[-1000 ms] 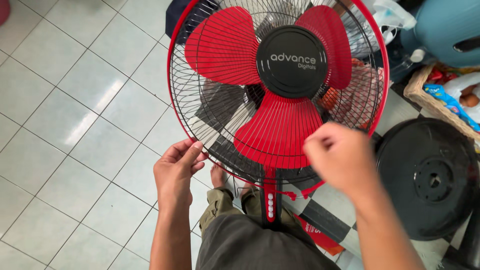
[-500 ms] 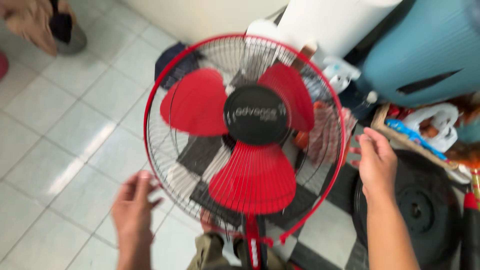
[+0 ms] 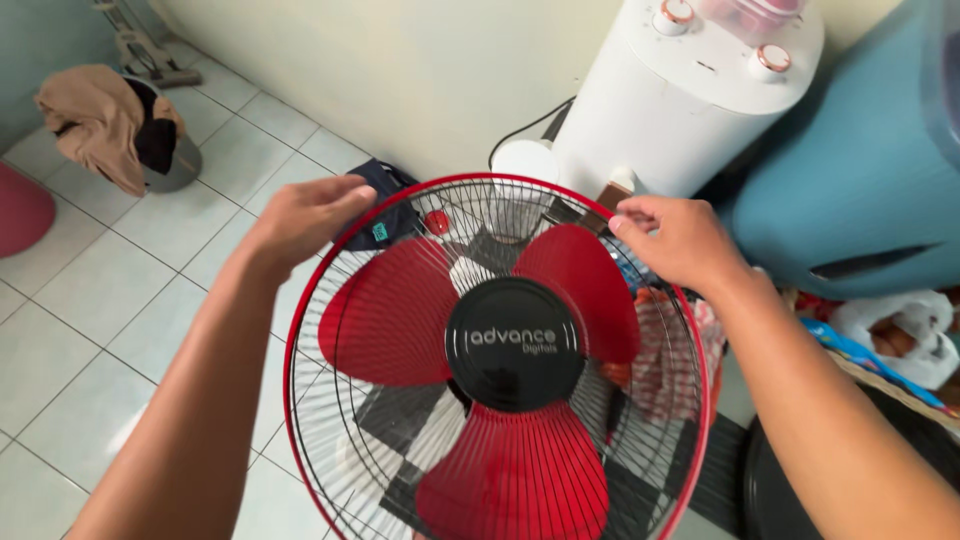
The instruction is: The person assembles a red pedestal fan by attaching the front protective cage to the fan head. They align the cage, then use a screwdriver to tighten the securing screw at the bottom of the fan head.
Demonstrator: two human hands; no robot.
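fan [image 3: 500,400] centre to bottom of frame, red ring, wire guard, three red blades, black hub | left hand [image 3: 300,218] upper left of ring, fingers curled over rim | right hand [image 3: 672,238] upper right of ring, fingers pinching rim | white appliance [image 3: 690,100] top, behind fan | tiled floor [image 3: 90,290] left

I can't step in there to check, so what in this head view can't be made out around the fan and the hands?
- Left hand: fingertips curl over the red guard rim, so the grip is hidden.
- Right hand: fingertips pinch at the rim; whatever they hold is too small.
- Fan: lower guard and stand cut off by the bottom edge.
- Black round base: mostly behind the right forearm and cut off.
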